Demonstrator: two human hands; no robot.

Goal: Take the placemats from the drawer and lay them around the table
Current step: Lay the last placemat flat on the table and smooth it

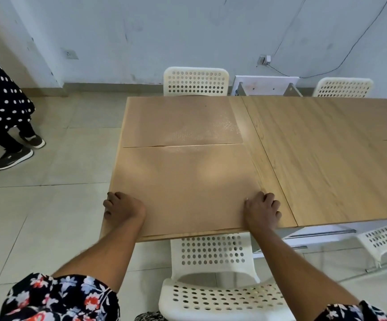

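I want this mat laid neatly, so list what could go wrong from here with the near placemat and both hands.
1. The near placemat already meets the far placemat; pushing it forward could ride it over that one's edge.
2. The left hand presses at the table's left end, where the mat seems to reach the rim; a corner could hang off.
3. The right hand sits further in than the left, so uneven pressure may skew the mat.
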